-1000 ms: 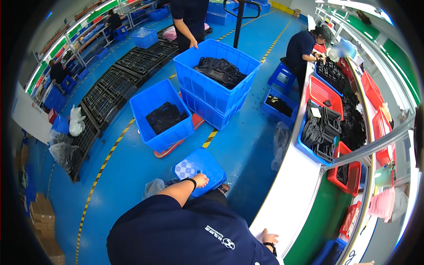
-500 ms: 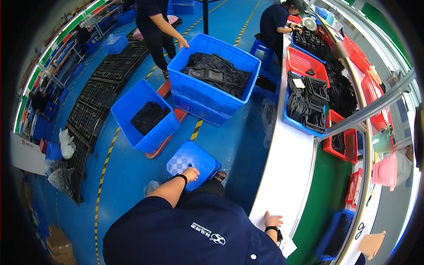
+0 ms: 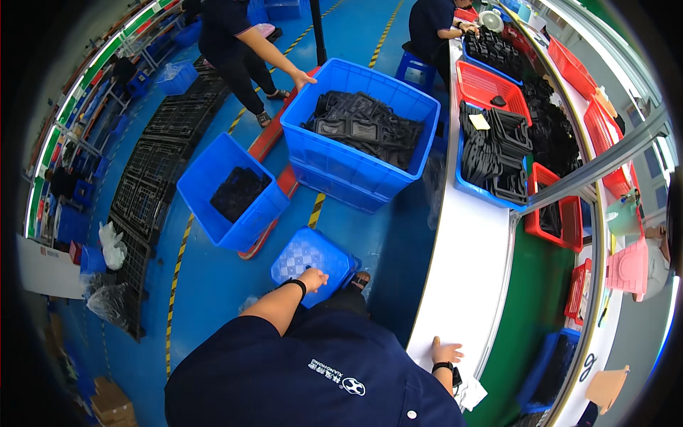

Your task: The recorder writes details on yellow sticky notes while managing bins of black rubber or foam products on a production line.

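Observation:
My left hand [image 3: 313,279] hangs over a blue plastic stool [image 3: 304,250], its fingers curled in and no object showing in them. Whether it touches the stool I cannot tell. My right hand [image 3: 445,351] lies on the white tabletop [image 3: 459,285] near its front end, fingers spread, holding nothing. Ahead of the stool stands a large blue bin [image 3: 356,167], heaped with black plastic frames [image 3: 363,128]. A co-worker's hand [image 3: 304,78] rests on its far left rim. Left of it, a second blue bin [image 3: 203,181] holds a smaller dark heap [image 3: 240,193].
A red pallet-truck fork [image 3: 267,142] runs by the bins. Along the table sit a blue crate of black frames [image 3: 491,160] and a red basket [image 3: 491,82]. Another person [image 3: 430,25] works at the far end. Black pallets [image 3: 153,164] line the left floor.
The large bin has shifted right, toward the table, and sits slightly larger in view. The co-worker has stepped, keeping a hand on its rim. My hands hold nearly the same places.

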A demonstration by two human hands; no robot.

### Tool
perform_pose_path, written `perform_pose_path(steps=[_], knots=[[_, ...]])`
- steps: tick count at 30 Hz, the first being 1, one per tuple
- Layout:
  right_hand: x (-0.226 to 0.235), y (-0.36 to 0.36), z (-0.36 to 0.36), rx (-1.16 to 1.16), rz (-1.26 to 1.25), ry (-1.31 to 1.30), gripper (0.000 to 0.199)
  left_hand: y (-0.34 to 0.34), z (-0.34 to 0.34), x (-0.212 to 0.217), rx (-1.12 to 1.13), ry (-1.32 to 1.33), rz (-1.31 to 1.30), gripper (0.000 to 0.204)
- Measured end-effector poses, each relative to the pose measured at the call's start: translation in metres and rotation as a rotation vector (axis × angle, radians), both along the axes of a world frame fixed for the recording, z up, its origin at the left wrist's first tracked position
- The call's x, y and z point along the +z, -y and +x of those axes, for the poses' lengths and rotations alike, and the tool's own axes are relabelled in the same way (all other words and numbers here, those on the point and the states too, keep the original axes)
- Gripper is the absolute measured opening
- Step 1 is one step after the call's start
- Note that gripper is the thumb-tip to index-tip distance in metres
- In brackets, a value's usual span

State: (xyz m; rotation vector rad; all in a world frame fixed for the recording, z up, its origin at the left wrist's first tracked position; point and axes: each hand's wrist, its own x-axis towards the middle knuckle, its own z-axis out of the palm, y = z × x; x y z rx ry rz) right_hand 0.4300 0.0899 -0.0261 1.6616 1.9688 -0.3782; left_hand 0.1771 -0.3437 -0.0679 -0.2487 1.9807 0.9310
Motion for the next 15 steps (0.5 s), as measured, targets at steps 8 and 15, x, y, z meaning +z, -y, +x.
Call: perform_pose_path(steps=[8,15], knots=[[-0.001,0.003,-0.001,-0.016,-0.005,-0.026,0.120,0.002,-0.008,-0.010,0.110,0.051,0.071,0.027],[0.000,0.004,0.003,-0.023,-0.007,-0.029,0.120,-0.006,-0.017,-0.008,0.166,0.062,0.079,0.021]])
